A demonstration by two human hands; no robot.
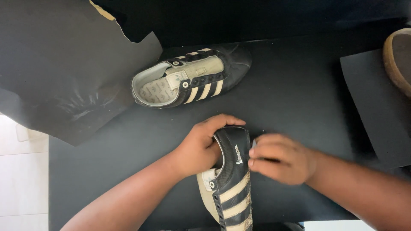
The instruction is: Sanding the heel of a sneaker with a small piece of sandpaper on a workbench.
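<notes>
So the black sneaker with cream stripes (231,179) sits low in the view, around 6 o'clock, toe pointing up toward 12, and both hands are on it. The left hand (201,147) is clamped around the toe from the 9 o'clock side, fingers curled over the front edge, which looks like a decent brace. The right hand (280,158) comes in from 3 o'clock with the fingers pinched together on something small and pale (254,143) right against the toe's side; I can't tell what it is, it's mostly hidden and a bit blurred. If that's a scrap for rubbing or a little blade, I'd say keep the strokes short and aimed away from the bracing thumb, and keep the left grip firm so the shoe doesn't twist on the black table (299,94). The matching shoe (190,79) lies on its side up at 11 to 12 o'clock, well apart from the hands, with no laces that I can see. There's a torn dark sheet (64,72) at 10 o'clock, another dark sheet (376,107) at 3 o'clock, and a tan-edged sole (400,60) peeking in at 2.
</notes>
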